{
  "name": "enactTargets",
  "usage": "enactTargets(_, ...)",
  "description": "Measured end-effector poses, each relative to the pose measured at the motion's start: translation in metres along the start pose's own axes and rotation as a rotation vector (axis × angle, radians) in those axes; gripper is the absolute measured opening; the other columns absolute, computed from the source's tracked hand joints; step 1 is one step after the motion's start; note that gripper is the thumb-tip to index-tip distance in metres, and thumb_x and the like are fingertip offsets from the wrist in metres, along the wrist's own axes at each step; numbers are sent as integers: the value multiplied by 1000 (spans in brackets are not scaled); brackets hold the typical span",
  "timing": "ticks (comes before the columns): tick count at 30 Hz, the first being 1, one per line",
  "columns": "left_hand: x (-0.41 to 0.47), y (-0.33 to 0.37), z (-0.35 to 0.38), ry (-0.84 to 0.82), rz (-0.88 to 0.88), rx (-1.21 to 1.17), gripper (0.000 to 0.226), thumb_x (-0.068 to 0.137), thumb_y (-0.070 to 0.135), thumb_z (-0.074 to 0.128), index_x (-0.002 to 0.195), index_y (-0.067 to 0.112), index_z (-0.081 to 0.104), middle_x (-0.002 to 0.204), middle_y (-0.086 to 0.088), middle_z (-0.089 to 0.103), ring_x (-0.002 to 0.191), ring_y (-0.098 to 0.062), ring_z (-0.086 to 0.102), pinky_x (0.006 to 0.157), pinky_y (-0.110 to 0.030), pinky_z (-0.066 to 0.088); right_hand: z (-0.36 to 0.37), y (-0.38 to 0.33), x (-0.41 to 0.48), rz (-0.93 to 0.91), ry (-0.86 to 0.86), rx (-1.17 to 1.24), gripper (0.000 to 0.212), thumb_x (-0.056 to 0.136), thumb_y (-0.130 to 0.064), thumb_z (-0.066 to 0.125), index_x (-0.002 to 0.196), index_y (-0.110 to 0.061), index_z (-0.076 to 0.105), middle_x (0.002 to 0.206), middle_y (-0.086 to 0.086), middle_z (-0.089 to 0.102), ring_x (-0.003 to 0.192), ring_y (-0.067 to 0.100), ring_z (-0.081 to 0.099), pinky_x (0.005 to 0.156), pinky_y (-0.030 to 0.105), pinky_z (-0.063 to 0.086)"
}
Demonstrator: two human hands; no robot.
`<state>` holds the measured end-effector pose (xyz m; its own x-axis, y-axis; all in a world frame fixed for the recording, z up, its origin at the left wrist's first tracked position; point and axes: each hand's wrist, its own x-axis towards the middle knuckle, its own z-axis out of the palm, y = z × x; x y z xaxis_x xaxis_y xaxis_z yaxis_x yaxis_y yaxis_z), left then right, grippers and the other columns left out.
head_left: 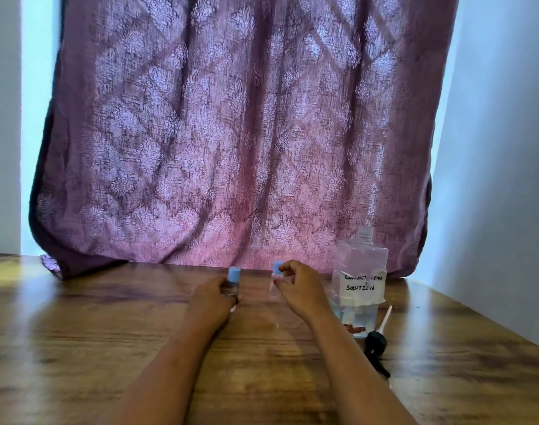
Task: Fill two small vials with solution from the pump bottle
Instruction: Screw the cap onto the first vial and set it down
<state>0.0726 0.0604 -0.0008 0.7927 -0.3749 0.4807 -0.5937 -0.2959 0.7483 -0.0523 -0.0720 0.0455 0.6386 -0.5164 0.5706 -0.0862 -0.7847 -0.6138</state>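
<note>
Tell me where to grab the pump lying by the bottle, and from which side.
Take the pump by its round black collar, pinching from above across its sides. It lies flat on the table, and its thin tube, beside the bottle, looks too slender to hold firmly.

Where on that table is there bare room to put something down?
Widest bare table: left of the left hand, from the curtain to the near edge. A smaller patch lies right of the pump. Crowded: from the left vial past the right vial and right hand to the bottle and pump.
</note>
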Motion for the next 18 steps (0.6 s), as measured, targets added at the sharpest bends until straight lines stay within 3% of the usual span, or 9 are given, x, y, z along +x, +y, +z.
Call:
enactTargets(5, 6, -13, -7, 85, -98, -4, 27, 75, 24, 76, 100, 16, 67, 100, -7, 70, 93, -25, 63, 74, -27, 42, -2, 8, 1, 96, 37, -7, 33, 81, -15, 69, 113, -13, 59, 112, 5, 61, 94, 13, 53, 76, 24, 41)
enactTargets(11, 8, -10, 0, 138, -125, 10, 21, 79, 16, 71, 97, 9, 63, 98, -16, 68, 79, -24, 54, 69, -28, 37, -1, 16, -1, 252, 54, 35, 50, 81, -16, 69, 127, -13, 48, 126, 8, 52, 113, 24, 50, 95, 36, 45)
enactTargets(14, 6, -7, 0, 121, -120, 16, 43, 78, 19, 73, 115, 9, 55, 115, -17, 61, 102, -33, 56, 79, -34, 42, 1, 15, -1, 295, 22, 79, 60, 78, -20, 72, 131, -12, 44, 128, 9, 49, 116, 24, 48, 95, 36, 44)
enactTargets(16, 3, 1, -3, 180, -59, 31, 62, 77, 20, 73, 129, 12, 43, 127, -16, 46, 113, -35, 48, 87, -42, 44, 4, 14, -1, 315, -8, 77, 65, 78, -24, 73, 134, -12, 42, 131, 10, 48, 119, 25, 46, 99, 40, 43)
enactTargets(18, 1, 12, -4, 321, 121, 68, 60, 75, 12, 72, 127, 10, 43, 121, -16, 44, 106, -36, 49, 82, -44, 47, 8, 13, 0, 350, -21, 78, 71, 77, -28, 73, 137, -13, 39, 136, 11, 46, 123, 28, 44, 102, 44, 41)
